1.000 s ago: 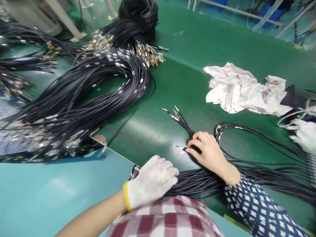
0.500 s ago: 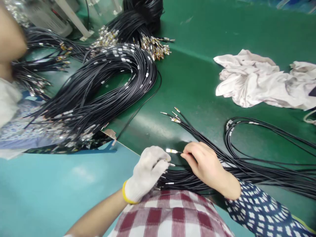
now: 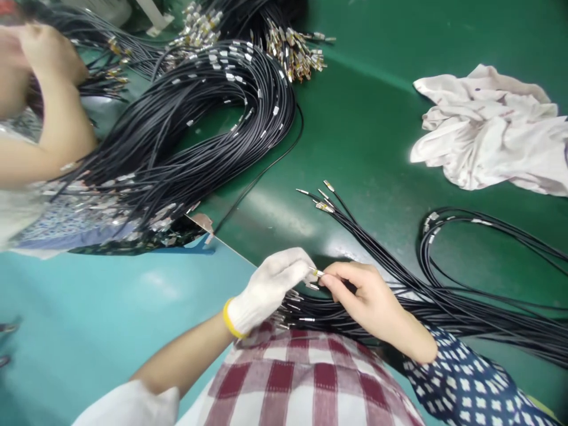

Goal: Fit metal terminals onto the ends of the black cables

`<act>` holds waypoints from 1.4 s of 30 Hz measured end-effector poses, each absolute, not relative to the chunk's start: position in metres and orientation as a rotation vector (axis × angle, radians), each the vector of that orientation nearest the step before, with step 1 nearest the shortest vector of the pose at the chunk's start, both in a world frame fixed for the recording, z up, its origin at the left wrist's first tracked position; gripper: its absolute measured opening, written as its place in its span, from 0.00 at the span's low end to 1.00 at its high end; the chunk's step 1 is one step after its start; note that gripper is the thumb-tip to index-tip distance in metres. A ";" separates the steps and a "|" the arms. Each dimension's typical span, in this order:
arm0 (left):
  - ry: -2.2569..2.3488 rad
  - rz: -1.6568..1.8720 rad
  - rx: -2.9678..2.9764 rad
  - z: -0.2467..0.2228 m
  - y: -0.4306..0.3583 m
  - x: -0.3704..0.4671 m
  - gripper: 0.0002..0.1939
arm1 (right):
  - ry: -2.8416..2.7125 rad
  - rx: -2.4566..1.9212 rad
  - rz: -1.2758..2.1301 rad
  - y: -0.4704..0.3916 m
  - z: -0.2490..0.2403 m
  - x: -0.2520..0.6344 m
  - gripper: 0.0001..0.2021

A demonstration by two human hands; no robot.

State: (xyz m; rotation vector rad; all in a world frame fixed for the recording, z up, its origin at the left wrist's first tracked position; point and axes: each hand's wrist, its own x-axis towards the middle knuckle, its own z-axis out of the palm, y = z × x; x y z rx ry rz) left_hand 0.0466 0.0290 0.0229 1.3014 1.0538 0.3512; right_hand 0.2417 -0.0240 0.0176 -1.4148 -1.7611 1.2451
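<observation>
The green tabletop (image 3: pixel 364 136) fills most of the view; its near edge slants from the big coil (image 3: pixel 160 136) down to the checked apron (image 3: pixel 319 378), with blue floor (image 3: pixel 133 307) beyond. The stretch between coil and cloth (image 3: pixel 492 130) gives the hands room to move; the edge side is tight, the left forearm reaching in over it. A co-worker's arm (image 3: pixel 62 118) is at the coil's far left. A bundle (image 3: pixel 461 325) runs along the apron, many tips gathered by the glove. Only a few loose cables (image 3: pixel 373 245) lie apart, tips splayed on the tabletop, so handling looks part-way, with most of the bundle left.

The gloved left hand (image 3: pixel 277 284) is curled, its fingertips at the connector (image 3: pixel 316 273); whether it grips cannot be told. The bare right hand (image 3: pixel 361 290) pinches the connector's rear, between the hands and just above the bundle.
</observation>
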 end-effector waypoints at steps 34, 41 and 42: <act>0.806 0.221 1.158 0.018 0.048 0.048 0.15 | -1.383 -1.352 1.474 -0.020 0.009 0.231 0.18; 0.758 0.261 1.025 0.019 0.049 0.050 0.14 | -1.318 -1.287 1.505 -0.021 0.008 0.234 0.16; 0.760 0.258 1.018 0.020 0.049 0.050 0.14 | -1.316 -1.280 1.510 -0.021 0.007 0.234 0.16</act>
